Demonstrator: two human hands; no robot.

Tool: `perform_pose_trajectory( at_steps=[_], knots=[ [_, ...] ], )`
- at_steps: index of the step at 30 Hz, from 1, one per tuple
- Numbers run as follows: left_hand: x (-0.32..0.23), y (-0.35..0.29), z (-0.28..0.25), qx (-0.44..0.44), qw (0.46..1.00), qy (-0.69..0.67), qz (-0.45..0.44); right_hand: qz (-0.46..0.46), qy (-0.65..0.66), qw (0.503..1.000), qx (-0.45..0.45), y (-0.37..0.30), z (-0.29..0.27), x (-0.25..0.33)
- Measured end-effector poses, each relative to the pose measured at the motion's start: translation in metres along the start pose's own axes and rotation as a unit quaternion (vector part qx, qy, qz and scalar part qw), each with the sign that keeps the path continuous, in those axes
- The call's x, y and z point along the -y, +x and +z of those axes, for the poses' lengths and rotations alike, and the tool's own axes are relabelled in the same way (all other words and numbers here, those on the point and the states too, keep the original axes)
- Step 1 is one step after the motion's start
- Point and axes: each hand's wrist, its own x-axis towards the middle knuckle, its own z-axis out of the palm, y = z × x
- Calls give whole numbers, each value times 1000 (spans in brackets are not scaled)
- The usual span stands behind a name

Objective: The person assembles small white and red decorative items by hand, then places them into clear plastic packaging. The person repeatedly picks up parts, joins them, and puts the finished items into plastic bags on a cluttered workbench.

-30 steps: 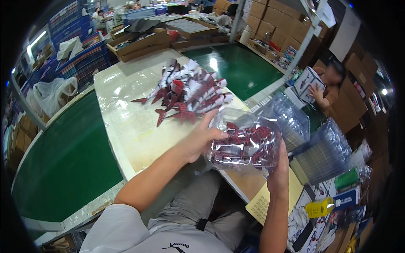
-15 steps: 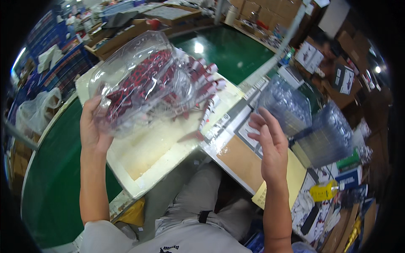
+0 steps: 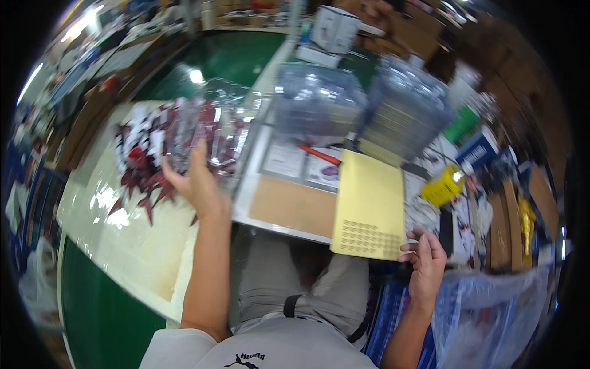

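My left hand grips a clear plastic blister shell, blurred by motion, with dark red showing in or through it. Beneath and beside it, several dark red pieces with pointed, star-like ends and white paper wraps lie in a cream shallow tray. On the right, my right hand is beside the lower right corner of a yellow sticker sheet, its fingers loosely bent and apart. Whether a fingertip touches the sheet I cannot tell. A red pen lies left of the sheet's top.
Two stacks of clear plastic shells, one left and one right, stand behind the sheet. Rightward are a yellow bottle and a blue box. A white box stands far back. Brown cardboard lies before me.
The view has swung to the right. My left hand has carried the clear shell rightward, toward the tray's right side. My right hand has come down to the yellow sheet's near corner.
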Motion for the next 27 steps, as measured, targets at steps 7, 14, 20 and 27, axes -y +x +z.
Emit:
perform_pose_trajectory(
  at_steps=[7,14,20,27],
  knots=[
    [48,-3,20,-52,993,99,-40,-33,-138,989,-30,-40,-124,41],
    [18,-14,-10,6,994,91,-52,-2,-302,947,-108,-61,-239,132],
    [17,-17,-40,64,981,152,-104,-82,-490,867,-25,35,-332,84],
    [49,9,-42,76,976,173,-108,29,-640,765,69,163,-388,14]
  ],
)
